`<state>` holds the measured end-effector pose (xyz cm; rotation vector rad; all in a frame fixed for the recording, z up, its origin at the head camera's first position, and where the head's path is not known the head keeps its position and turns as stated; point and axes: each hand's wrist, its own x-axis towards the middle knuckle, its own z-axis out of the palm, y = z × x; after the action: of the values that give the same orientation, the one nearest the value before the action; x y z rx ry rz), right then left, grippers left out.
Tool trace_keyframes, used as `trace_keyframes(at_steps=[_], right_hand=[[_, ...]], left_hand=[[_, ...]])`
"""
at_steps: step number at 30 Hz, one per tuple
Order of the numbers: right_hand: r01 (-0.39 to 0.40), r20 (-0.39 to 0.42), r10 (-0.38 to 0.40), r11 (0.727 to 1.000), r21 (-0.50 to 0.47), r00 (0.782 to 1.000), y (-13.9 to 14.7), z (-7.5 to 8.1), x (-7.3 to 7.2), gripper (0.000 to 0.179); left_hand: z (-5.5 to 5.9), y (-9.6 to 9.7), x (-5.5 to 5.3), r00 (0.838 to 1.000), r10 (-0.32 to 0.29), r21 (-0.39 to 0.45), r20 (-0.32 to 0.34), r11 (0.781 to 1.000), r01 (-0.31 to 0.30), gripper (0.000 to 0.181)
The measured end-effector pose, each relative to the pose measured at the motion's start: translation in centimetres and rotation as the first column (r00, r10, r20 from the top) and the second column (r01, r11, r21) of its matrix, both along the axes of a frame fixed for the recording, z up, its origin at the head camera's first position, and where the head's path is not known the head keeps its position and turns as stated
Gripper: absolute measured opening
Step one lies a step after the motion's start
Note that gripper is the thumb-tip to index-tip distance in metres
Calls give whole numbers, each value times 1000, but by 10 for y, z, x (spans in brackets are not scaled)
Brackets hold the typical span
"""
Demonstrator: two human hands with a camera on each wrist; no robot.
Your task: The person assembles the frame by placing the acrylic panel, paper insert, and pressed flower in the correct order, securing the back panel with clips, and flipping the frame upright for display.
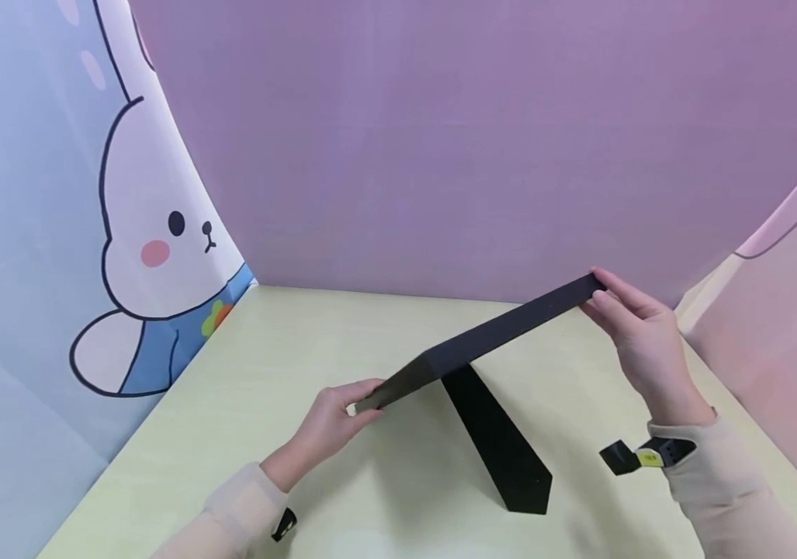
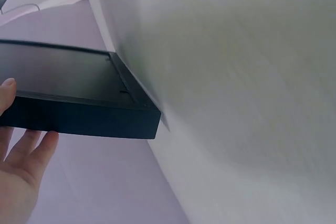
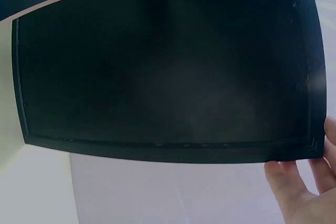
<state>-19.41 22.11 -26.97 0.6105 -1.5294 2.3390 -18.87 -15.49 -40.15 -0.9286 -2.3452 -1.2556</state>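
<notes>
A black picture frame (image 1: 513,324) is held up tilted over the table, seen mostly along its edges in the head view. From its back a black easel leg (image 1: 499,439) sticks out toward the front. My left hand (image 1: 331,419) pinches the frame's near left end, thumb below and fingers above. At the far right corner, my right hand (image 1: 642,341) grips the edge between thumb and fingers. The recessed dark back panel (image 3: 173,87) fills much of the right wrist view. The frame's front face is hidden from the head camera.
Below is a pale yellow table (image 1: 286,334). A purple backdrop (image 1: 475,147) stands behind it, with a rabbit-printed blue panel (image 1: 14,233) at left and a pink panel (image 1: 782,341) at right. Black straps (image 1: 667,450) circle the sleeves.
</notes>
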Motion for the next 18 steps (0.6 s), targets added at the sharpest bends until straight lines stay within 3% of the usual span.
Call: trace_keyframes(at_steps=[7, 14, 16, 18], right_hand=[[-49, -25, 47, 997, -63, 999, 4, -2, -4, 34], [-83, -44, 79, 992, -91, 996, 9, -4, -5, 35], [-85, -48, 80, 992, -94, 996, 10, -4, -5, 35], [-87, -40, 83, 990, -108, 996, 11, -4, -4, 35]], left_hand=[[-3, 6, 6, 1000, -14, -20, -27, 1000, 13, 43], [-6, 10, 8, 990, -78, -40, -116, 996, 73, 39], [-6, 10, 8, 989, -102, -47, -106, 994, 98, 39], [-5, 8, 8, 992, -120, -52, -45, 992, 118, 39]])
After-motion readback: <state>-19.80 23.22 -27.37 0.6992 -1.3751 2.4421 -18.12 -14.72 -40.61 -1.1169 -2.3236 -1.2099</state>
